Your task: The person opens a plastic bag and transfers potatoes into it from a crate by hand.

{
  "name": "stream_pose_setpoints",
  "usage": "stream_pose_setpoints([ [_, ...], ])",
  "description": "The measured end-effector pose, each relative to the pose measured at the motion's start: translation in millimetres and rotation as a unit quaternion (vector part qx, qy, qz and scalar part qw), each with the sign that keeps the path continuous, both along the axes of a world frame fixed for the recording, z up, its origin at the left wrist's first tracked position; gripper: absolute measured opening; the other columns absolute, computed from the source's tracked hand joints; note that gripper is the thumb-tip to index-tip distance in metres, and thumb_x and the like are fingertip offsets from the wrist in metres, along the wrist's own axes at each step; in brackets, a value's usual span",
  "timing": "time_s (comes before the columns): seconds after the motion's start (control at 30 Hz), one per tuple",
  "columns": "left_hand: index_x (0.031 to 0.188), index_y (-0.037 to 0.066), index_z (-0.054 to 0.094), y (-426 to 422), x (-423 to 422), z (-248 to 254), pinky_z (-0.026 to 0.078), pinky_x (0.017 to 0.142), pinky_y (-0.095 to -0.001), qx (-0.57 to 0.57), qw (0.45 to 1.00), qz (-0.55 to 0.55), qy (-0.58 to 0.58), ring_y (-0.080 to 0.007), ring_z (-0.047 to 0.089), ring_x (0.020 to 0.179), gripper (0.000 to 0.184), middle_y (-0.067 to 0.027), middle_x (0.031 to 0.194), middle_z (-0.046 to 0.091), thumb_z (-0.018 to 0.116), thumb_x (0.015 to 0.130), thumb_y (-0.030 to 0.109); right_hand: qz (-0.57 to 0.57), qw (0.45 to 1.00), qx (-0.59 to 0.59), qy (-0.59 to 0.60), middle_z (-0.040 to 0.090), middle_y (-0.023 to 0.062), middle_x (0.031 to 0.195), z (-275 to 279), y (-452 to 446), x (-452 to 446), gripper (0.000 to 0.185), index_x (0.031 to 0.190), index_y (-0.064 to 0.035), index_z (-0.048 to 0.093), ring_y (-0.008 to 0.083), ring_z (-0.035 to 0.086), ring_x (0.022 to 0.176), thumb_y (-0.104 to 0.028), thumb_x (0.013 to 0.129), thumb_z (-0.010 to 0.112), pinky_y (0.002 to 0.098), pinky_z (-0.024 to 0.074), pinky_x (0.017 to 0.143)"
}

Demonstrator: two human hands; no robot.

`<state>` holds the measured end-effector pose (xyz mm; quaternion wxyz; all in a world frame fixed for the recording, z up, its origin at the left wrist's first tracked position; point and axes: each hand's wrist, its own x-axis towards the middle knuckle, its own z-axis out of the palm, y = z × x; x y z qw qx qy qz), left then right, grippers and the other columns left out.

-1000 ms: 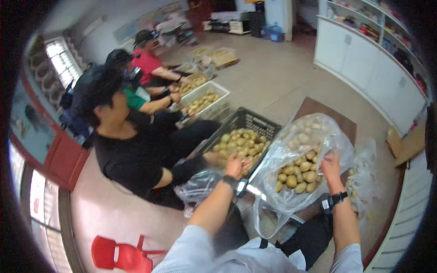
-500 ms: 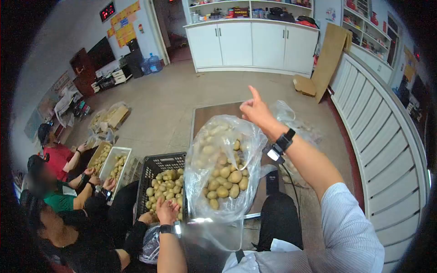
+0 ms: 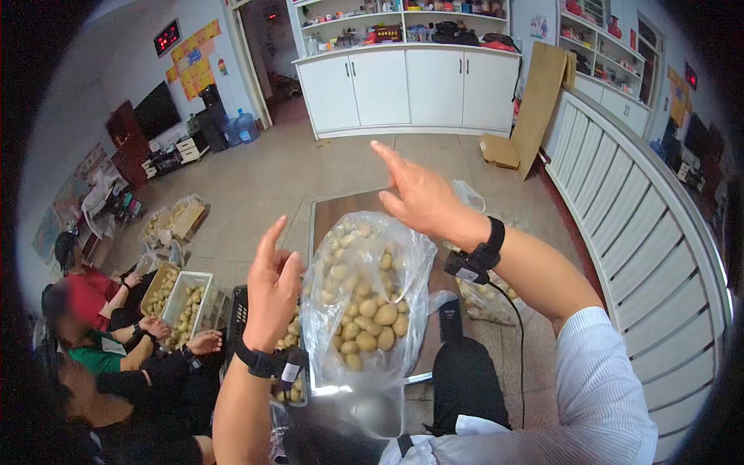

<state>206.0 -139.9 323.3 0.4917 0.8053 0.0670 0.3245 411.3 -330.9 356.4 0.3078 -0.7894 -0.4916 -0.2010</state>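
Observation:
A clear plastic bag [image 3: 368,291] full of round, brownish potatoes lies on a low brown table [image 3: 333,209]. My left hand [image 3: 273,291] is raised at the bag's left side, above a dark crate [image 3: 239,310] of potatoes that my forearm partly covers. Its fingers point up, the thumb stands apart, and it holds nothing. Over the bag's upper right, my right hand [image 3: 422,194] is held in the air, palm down, fingers stretched forward and thumb apart, also holding nothing. Neither hand visibly touches the bag.
Co-workers sit at the left beside a white crate [image 3: 186,306] and a cardboard box [image 3: 161,291] of potatoes. More plastic bags [image 3: 488,298] lie right of the table. A dark phone-like object [image 3: 450,319] is at the table's right edge. White railing [image 3: 635,225] runs along the right.
The view has swung from the co-workers toward the cabinets. My left hand has risen from over the dark crate; my right hand has moved left over the bag, its fingers now extended.

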Motion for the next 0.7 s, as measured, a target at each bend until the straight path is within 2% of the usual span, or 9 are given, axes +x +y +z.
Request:
stream_pose_setpoints([
  [0.03, 0.143, 0.007, 0.035, -2, 1, 3, 0.042, 0.047, -0.0202, 0.013, 1.000, -0.023, -0.007, -0.0061, 0.048, 0.055, 0.051, -0.0036, 0.075, 0.055, 0.049, 0.094, 0.005, 0.001, 1.000, 0.000, 0.001, 0.061, 0.0200, 0.099, 3, -4, -6, 0.071, 0.145, -0.0107, 0.026, 0.0400, 0.061, 0.083, -0.017, 0.082, 0.057, 0.0495, 0.0506, 0.070],
  [0.1, 0.144, 0.008, 0.034, -7, -2, 13, 0.042, 0.047, -0.0201, 0.014, 1.000, -0.026, 0.005, -0.0059, 0.048, 0.054, 0.053, -0.0036, 0.075, 0.055, 0.049, 0.094, 0.005, -0.029, 1.000, 0.001, -0.002, 0.059, 0.0117, 0.090, 9, -12, -12, 0.074, 0.146, -0.0121, 0.026, 0.0325, 0.061, 0.080, -0.016, 0.080, 0.060, 0.0432, 0.0494, 0.071],
  [0.2, 0.145, 0.009, 0.032, -6, -7, 30, 0.042, 0.047, -0.0199, 0.021, 0.999, -0.014, 0.023, -0.0056, 0.048, 0.053, 0.054, -0.0035, 0.076, 0.055, 0.049, 0.093, 0.005, -0.015, 0.999, 0.036, -0.031, 0.059, 0.0116, 0.091, 10, -28, -9, 0.074, 0.146, -0.0125, 0.026, 0.0322, 0.061, 0.079, -0.017, 0.080, 0.060, 0.0430, 0.0496, 0.070],
  [0.3, 0.145, 0.009, 0.032, 7, -12, 46, 0.042, 0.046, -0.0202, 0.039, 0.999, 0.017, 0.021, -0.0054, 0.048, 0.053, 0.055, -0.0032, 0.076, 0.055, 0.050, 0.093, 0.005, -0.043, 0.999, 0.012, 0.005, 0.060, 0.0116, 0.091, 19, -44, -15, 0.074, 0.146, -0.0126, 0.026, 0.0318, 0.061, 0.078, -0.018, 0.081, 0.061, 0.0428, 0.0497, 0.070],
  [0.4, 0.145, 0.010, 0.032, 16, -18, 59, 0.042, 0.045, -0.0201, 0.062, 0.997, 0.047, 0.006, -0.0053, 0.048, 0.052, 0.055, -0.0024, 0.075, 0.054, 0.049, 0.093, 0.006, -0.035, 0.999, 0.021, -0.018, 0.060, 0.0115, 0.089, 16, -51, -13, 0.074, 0.146, -0.0127, 0.026, 0.0316, 0.061, 0.077, -0.019, 0.081, 0.061, 0.0424, 0.0496, 0.068],
  [0.63, 0.145, 0.011, 0.034, -5, -6, 58, 0.041, 0.043, -0.0185, 0.036, 0.999, 0.041, 0.004, -0.0047, 0.047, 0.051, 0.056, -0.0010, 0.074, 0.054, 0.049, 0.091, 0.002, -0.025, 0.999, 0.000, -0.021, 0.061, 0.0118, 0.089, 6, -44, -24, 0.074, 0.146, -0.0134, 0.027, 0.0322, 0.061, 0.074, -0.019, 0.081, 0.062, 0.0443, 0.0496, 0.064],
  [0.7, 0.144, 0.011, 0.035, -29, 10, 57, 0.041, 0.047, -0.0206, 0.153, 0.988, 0.004, 0.003, -0.0061, 0.047, 0.053, 0.060, -0.0020, 0.071, 0.054, 0.050, 0.088, -0.002, -0.038, 0.998, -0.020, -0.050, 0.061, 0.0125, 0.090, 11, -37, -33, 0.073, 0.146, -0.0142, 0.027, 0.0330, 0.062, 0.075, -0.018, 0.081, 0.061, 0.0451, 0.0501, 0.065],
])
